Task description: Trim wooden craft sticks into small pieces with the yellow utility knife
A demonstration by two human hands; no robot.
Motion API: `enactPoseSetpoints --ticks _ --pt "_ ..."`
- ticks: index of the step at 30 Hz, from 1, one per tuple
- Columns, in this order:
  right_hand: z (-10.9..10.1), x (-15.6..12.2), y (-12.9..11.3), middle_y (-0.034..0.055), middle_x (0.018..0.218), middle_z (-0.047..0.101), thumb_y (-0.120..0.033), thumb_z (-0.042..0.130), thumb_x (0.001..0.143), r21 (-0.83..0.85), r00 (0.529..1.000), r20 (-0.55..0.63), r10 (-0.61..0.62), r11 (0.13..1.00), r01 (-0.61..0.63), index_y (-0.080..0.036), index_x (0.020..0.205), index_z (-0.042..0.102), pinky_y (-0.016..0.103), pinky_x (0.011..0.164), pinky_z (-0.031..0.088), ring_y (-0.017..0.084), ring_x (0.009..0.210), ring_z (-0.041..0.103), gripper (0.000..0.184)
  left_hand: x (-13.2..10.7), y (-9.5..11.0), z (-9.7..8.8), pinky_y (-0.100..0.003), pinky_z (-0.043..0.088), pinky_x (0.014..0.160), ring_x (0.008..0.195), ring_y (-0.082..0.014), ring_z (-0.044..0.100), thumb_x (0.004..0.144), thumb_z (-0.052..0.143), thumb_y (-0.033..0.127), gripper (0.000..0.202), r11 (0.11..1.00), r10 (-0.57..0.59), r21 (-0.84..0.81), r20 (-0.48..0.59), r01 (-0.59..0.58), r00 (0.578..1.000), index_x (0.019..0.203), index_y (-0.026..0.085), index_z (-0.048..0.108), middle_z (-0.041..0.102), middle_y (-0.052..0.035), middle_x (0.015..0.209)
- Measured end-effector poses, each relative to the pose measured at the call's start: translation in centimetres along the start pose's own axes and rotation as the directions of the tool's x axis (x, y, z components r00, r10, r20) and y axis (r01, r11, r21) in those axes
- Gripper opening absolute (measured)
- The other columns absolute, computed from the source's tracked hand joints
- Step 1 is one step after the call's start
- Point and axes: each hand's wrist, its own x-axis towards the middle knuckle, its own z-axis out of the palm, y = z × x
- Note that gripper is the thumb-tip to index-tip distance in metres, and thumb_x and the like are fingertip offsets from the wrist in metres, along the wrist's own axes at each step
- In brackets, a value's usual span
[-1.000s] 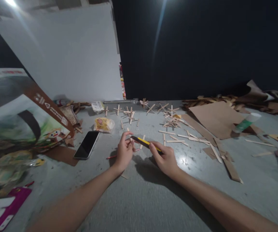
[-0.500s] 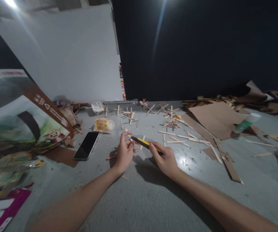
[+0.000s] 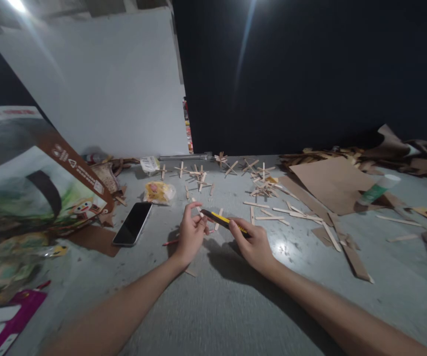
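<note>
My left hand (image 3: 192, 231) pinches a short wooden craft stick (image 3: 196, 206) between thumb and fingers, above the grey table. In my right hand (image 3: 252, 245) is a yellow and black utility knife (image 3: 221, 219), its front end pointing left and meeting the stick at my left fingertips. The blade itself is too small to make out. A red pencil (image 3: 170, 243) lies on the table, partly hidden behind my left hand. Just right of the left fingers, another craft stick (image 3: 219, 217) lies under the knife.
Beyond my hands are several crossed-stick pieces (image 3: 200, 179). Loose sticks (image 3: 306, 214), brown cardboard (image 3: 335, 185) and a green glue stick (image 3: 379, 189) lie to the right. A phone (image 3: 133, 223), a wrapped snack (image 3: 158, 193) and a large printed bag (image 3: 46, 173) are left.
Almost nothing differs. Both hands keep their grips, and the knife's front end stays against the stick with only a slight shift.
</note>
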Motion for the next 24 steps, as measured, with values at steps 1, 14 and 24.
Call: enactPoseSetpoints --ticks 1,14,24 --pt "0.0 0.0 0.0 0.0023 0.065 0.071 -0.042 0.053 0.103 0.0 1.0 0.001 0.001 1.0 -0.001 -0.015 0.099 0.082 0.024 0.055 0.048 0.016 0.054 0.063 0.04 0.0 0.0 0.0 -0.022 0.049 0.056 0.05 -0.0105 0.057 0.088 0.072 0.039 0.042 1.0 -0.007 -0.014 0.009 0.007 1.0 0.119 0.024 0.049 0.062 0.0079 0.066" --pt "-0.2 0.2 0.2 -0.0009 0.058 0.057 -0.052 0.05 0.102 0.008 0.997 -0.044 0.069 0.998 -0.069 -0.018 0.084 0.074 0.024 0.05 0.042 0.015 0.051 0.051 0.045 1.1 -0.3 -1.0 -0.018 0.046 0.053 0.049 -0.0081 0.055 0.089 0.067 0.027 0.046 0.999 -0.028 0.038 -0.112 0.033 0.993 0.131 0.025 0.047 0.07 0.0053 0.077" --pt "0.0 0.7 0.4 0.0006 0.063 0.062 -0.057 0.05 0.101 0.059 0.992 -0.002 0.125 0.99 -0.125 -0.018 0.087 0.075 0.025 0.056 0.046 0.017 0.057 0.056 0.049 0.8 -0.3 -0.8 -0.019 0.047 0.055 0.048 -0.0078 0.055 0.09 0.072 0.034 0.079 1.0 -0.024 0.0 0.018 0.024 1.0 0.159 0.024 0.033 0.073 0.0029 0.078"
